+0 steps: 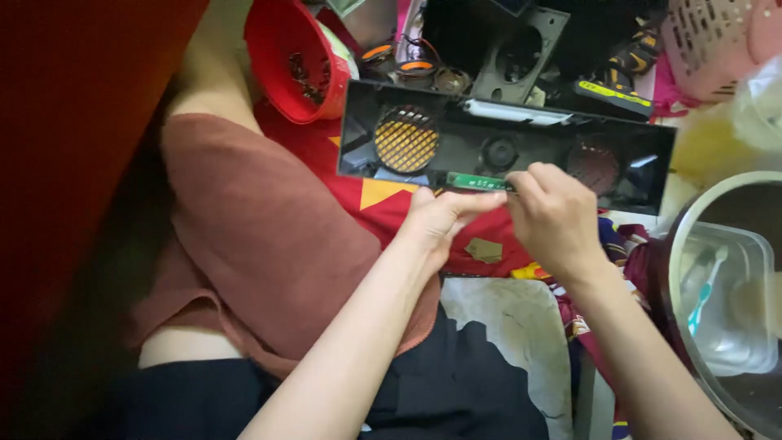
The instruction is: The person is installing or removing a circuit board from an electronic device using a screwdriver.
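Currently both hands at lower edge of black speaker housing (505, 147): left hand (436, 220) pinching near small green circuit board (481, 182), right hand (558, 216) curled narrow onto board's right end. Housing propped across lap, red bowl of screws (297, 57) up-left of it, pink basket (717, 41) up-right, clear tub (733, 301) down-right. Likely risk: board slipping or snapping if twisted, housing tipping into bowl.

The right hand (556, 218) covers the near edge of the black speaker panel (505, 147) beside the green circuit board (479, 182). Beyond the panel, the pink basket (717, 41) is cut off by the frame edge.
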